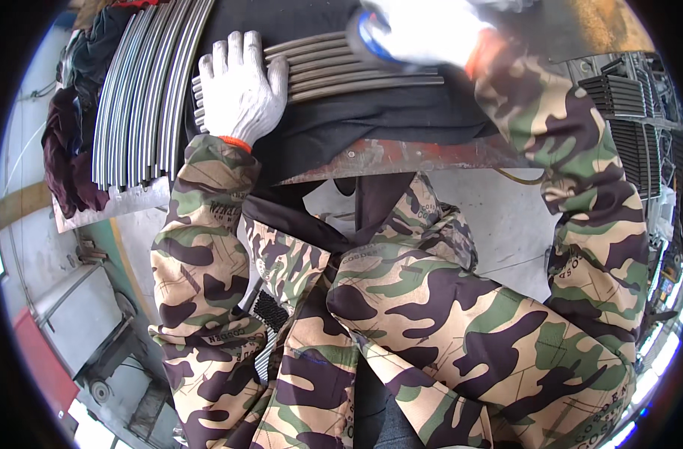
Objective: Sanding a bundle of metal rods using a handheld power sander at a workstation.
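My left hand [240,93], in a white knitted glove with an orange cuff, lies flat with its fingers stretched out. Its palm rests across the left ends of a row of metal rods [319,69], which lie side by side on a black cloth [371,112]. Over the right part of these rods is my gloved right hand [431,34], smeared by motion. It grips a round blue-and-dark-grey thing [368,39], too blurred to tell its kind. Whether that thing touches the rods cannot be made out.
Left of my left hand lies a wide row of long metal rods [143,97], with dark crumpled cloths [72,150] beyond. The table's front edge [424,155] runs before my knees. More dark rods [618,97] are stacked on a rack at right. A rusty-brown surface [611,26] is at far right.
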`<state>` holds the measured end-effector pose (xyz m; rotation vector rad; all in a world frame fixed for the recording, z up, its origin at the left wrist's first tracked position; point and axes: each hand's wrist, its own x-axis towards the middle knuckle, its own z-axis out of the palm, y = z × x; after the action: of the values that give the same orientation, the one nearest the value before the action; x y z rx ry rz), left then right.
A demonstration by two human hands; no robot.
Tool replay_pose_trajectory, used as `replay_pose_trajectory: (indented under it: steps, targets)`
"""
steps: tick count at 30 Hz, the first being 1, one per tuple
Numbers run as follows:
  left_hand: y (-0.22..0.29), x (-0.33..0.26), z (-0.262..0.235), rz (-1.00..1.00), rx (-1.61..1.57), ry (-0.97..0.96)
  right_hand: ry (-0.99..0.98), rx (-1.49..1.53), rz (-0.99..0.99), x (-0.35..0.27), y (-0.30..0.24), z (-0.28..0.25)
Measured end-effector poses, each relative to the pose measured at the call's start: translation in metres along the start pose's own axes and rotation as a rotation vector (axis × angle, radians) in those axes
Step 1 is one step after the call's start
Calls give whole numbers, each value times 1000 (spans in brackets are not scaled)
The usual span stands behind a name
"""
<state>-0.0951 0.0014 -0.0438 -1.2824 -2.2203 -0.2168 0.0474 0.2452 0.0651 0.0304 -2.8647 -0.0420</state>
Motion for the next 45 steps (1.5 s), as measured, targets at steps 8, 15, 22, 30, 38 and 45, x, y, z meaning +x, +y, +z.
replay_pose_trajectory:
  steps: [8,15,22,30,38,45]
  targets:
    - [1,1,2,26,-13,41,120,-13,-106,-10,18,8]
    - [0,1,-4,19,1,30,15,-21,-28,-12,14,3]
    - [2,-2,-5,14,-11,10,44,-73,-8,-7,32,11]
    - [7,-6,-16,-47,-91,-134,112,-60,-19,-4,19,12]
    - [9,-14,-15,-33,-52,-43,-42,7,12,20,-13,1]
    - [4,-15,-15,-42,-21,-4,-122,95,-81,17,-50,-14]
